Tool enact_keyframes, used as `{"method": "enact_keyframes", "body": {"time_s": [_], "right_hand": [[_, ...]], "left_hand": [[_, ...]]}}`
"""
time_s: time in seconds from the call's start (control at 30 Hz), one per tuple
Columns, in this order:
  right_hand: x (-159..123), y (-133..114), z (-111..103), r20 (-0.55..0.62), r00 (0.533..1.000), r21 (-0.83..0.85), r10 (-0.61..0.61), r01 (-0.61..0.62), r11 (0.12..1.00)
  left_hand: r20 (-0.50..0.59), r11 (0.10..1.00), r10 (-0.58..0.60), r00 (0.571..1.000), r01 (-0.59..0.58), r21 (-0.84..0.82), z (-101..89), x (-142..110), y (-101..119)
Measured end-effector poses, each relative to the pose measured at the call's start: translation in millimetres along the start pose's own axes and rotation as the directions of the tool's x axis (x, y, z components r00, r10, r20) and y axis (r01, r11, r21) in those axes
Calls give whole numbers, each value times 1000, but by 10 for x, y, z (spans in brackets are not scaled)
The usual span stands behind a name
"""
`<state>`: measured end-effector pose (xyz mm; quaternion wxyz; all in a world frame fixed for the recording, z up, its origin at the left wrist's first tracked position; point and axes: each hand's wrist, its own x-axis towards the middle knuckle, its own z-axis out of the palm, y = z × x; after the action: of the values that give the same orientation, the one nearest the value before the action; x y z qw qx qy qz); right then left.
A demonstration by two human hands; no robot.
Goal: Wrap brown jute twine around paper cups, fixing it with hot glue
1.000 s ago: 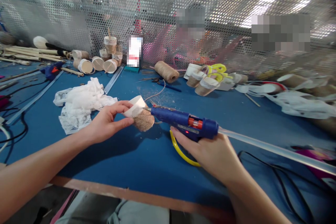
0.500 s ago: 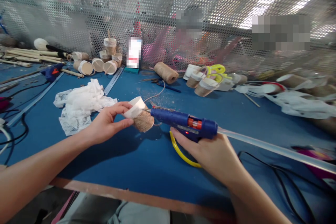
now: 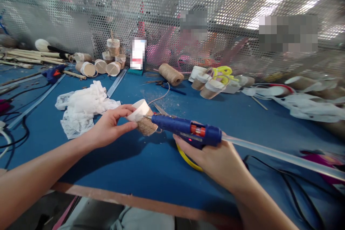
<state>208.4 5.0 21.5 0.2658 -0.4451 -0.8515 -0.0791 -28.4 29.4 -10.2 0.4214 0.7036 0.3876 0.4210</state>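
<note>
My left hand (image 3: 114,124) pinches the white rim of a small twine-wrapped cup (image 3: 147,125), tilted above the table. In my right hand (image 3: 212,154) is a blue hot glue gun (image 3: 185,126), its red light lit and a long clear glue stick (image 3: 269,155) sticking out behind. The gun's nozzle is at the cup's side, just under the white band; whether it touches I cannot tell. Twine (image 3: 161,96) runs from the cup toward a twine spool (image 3: 171,74). Scissors with a yellow handle (image 3: 187,159) lie partly hidden beneath the glue gun.
Crumpled white lace cloth (image 3: 84,106) lies left on the blue table (image 3: 113,172). Behind are several wrapped cups (image 3: 113,68), a phone (image 3: 137,54) and a second glue gun (image 3: 54,73). More cups (image 3: 211,89) with yellow ribbon stand back right. Black cables (image 3: 291,183) trail at right.
The glue gun in my right hand has shifted slightly left and down along the cup's side. My left hand and the cup stay nearly still.
</note>
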Motion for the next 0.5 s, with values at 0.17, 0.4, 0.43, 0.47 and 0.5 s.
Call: {"method": "enact_keyframes", "body": {"time_s": [0.17, 0.4, 0.43, 0.47, 0.5], "right_hand": [[29, -13, -68, 23, 1000, 29, -17, 17, 999], [106, -144, -135, 117, 975, 238, 188, -211, 948], [105, -151, -130, 130, 969, 249, 209, -236, 939], [101, -154, -121, 139, 964, 253, 227, -256, 933], [94, -157, -110, 145, 960, 252, 241, -271, 929]], "left_hand": [[-9, 1000, 10, 1000, -10, -3, 0, 0, -5], [-2, 1000, -24, 1000, 24, -1, 0, 1, 5], [0, 1000, -25, 1000, 25, -1, 1, 1, 5], [0, 1000, -26, 1000, 26, 1, 2, 0, 3], [-2, 1000, -28, 1000, 28, 5, 3, -1, 1]]}}
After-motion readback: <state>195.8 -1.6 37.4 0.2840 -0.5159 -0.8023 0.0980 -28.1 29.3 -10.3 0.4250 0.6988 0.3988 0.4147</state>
